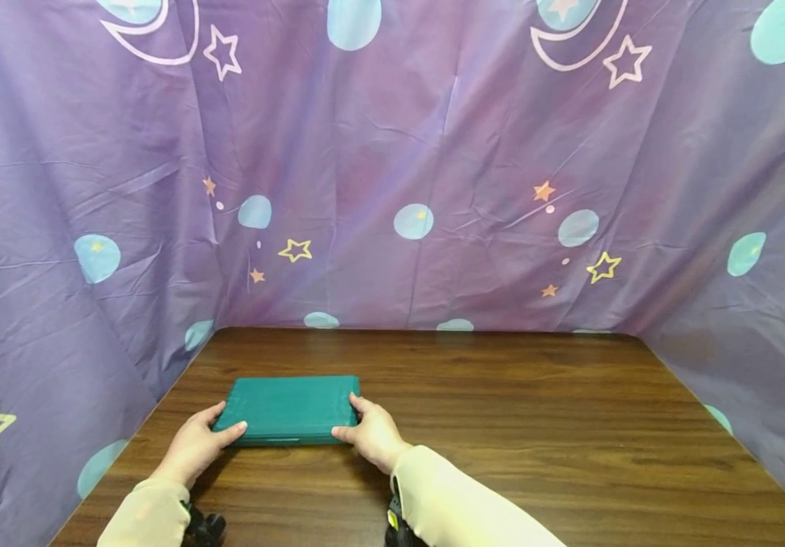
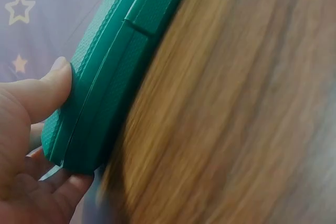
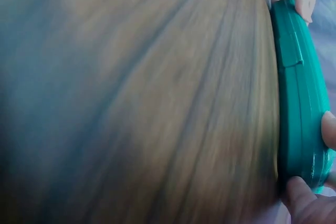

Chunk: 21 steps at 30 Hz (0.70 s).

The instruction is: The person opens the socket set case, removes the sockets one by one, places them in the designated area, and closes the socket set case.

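A flat green plastic case (image 1: 289,406) with a closed lid is at the left part of the table, its long front side facing me. My left hand (image 1: 190,448) grips its left end, the thumb on the front top edge and the other fingers around the end. At the opposite end my right hand (image 1: 377,434) holds the case between thumb and fingers. The left wrist view shows a raised latch (image 2: 155,6) on the front side and a seam running along it. What the case contains is hidden.
The brown wood-grain table (image 1: 536,425) extends to the right of the case. Behind it and along both sides hangs a purple curtain (image 1: 392,152) with stars and moons. Black straps (image 1: 204,526) sit at the cream sleeves (image 1: 463,497).
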Each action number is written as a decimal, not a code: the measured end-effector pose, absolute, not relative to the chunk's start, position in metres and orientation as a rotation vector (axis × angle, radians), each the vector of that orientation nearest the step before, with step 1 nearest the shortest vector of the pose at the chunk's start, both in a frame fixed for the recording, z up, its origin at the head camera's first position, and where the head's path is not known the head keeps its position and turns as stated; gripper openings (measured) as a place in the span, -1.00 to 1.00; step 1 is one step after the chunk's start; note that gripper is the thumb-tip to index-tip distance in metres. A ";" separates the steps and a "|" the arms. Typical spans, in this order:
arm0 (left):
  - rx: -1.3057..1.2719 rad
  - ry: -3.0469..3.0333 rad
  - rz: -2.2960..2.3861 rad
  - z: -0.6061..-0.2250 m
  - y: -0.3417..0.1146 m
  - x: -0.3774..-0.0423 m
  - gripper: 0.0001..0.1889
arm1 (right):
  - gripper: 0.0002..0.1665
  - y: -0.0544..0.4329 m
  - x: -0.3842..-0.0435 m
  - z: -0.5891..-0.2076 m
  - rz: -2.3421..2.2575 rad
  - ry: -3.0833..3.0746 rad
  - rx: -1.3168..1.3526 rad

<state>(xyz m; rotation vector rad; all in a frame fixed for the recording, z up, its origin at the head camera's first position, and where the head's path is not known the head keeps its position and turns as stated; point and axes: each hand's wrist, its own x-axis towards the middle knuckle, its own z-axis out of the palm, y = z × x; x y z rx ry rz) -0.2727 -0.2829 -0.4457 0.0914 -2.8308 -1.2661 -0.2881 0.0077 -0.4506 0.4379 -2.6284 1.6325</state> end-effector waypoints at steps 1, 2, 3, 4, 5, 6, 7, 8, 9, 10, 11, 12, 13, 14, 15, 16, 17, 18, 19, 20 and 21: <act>0.090 -2.827 -1.256 -0.446 -0.280 -0.273 -0.12 | -0.14 0.011 -0.288 -0.451 1.649 -2.623 0.437; 0.091 -2.831 -1.250 -0.447 -0.277 -0.273 -0.12 | -0.15 0.014 -0.289 -0.451 1.650 -2.623 0.437; 0.087 -2.828 -1.244 -0.447 -0.274 -0.274 -0.13 | -0.15 0.018 -0.289 -0.452 1.662 -2.618 0.437; 0.081 -2.824 -1.238 -0.448 -0.270 -0.274 -0.13 | -0.15 0.021 -0.289 -0.453 1.671 -2.612 0.439; 0.074 -2.819 -1.235 -0.448 -0.266 -0.275 -0.14 | -0.16 0.026 -0.289 -0.453 1.674 -2.607 0.441; 0.069 -2.819 -1.226 -0.448 -0.262 -0.275 -0.14 | -0.16 0.030 -0.290 -0.454 1.674 -2.603 0.442; 0.064 -2.816 -1.219 -0.448 -0.258 -0.276 -0.14 | -0.16 0.034 -0.290 -0.454 1.682 -2.600 0.440; 0.062 -2.813 -1.216 -0.448 -0.254 -0.277 -0.15 | -0.16 0.039 -0.290 -0.455 1.679 -2.603 0.438; 0.056 -2.804 -1.217 -0.449 -0.250 -0.278 -0.15 | -0.16 0.043 -0.291 -0.455 1.682 -2.602 0.434; 0.052 -2.799 -1.217 -0.449 -0.246 -0.279 -0.15 | -0.15 0.048 -0.291 -0.455 1.676 -2.606 0.431; 0.050 -2.795 -1.214 -0.449 -0.242 -0.280 -0.15 | -0.15 0.053 -0.291 -0.455 1.676 -2.611 0.423; 0.048 -2.794 -1.211 -0.450 -0.238 -0.281 -0.16 | -0.14 0.058 -0.291 -0.455 1.672 -2.617 0.414; 0.046 -2.791 -1.205 -0.450 -0.233 -0.281 -0.16 | -0.14 0.063 -0.291 -0.455 1.664 -2.622 0.407; 0.040 -2.788 -1.207 -0.450 -0.229 -0.282 -0.16 | -0.14 0.068 -0.291 -0.455 1.655 -2.631 0.399; 0.034 -2.782 -1.206 -0.450 -0.224 -0.283 -0.17 | -0.14 0.073 -0.291 -0.454 1.652 -2.637 0.388; 0.029 -2.780 -1.206 -0.450 -0.219 -0.284 -0.17 | -0.14 0.079 -0.291 -0.453 1.640 -2.648 0.372; 0.022 -2.778 -1.211 -0.450 -0.214 -0.284 -0.17 | -0.13 0.084 -0.290 -0.452 1.639 -2.652 0.359; 0.018 -2.778 -1.218 -0.450 -0.209 -0.285 -0.18 | -0.13 0.089 -0.290 -0.452 1.632 -2.658 0.346; 0.009 -2.772 -1.226 -0.450 -0.204 -0.285 -0.18 | -0.14 0.095 -0.290 -0.451 1.622 -2.666 0.333; 0.004 -2.766 -1.239 -0.451 -0.199 -0.286 -0.18 | -0.13 0.100 -0.290 -0.451 1.611 -2.675 0.317; -0.006 -2.760 -1.247 -0.451 -0.193 -0.286 -0.18 | -0.14 0.105 -0.289 -0.451 1.607 -2.677 0.302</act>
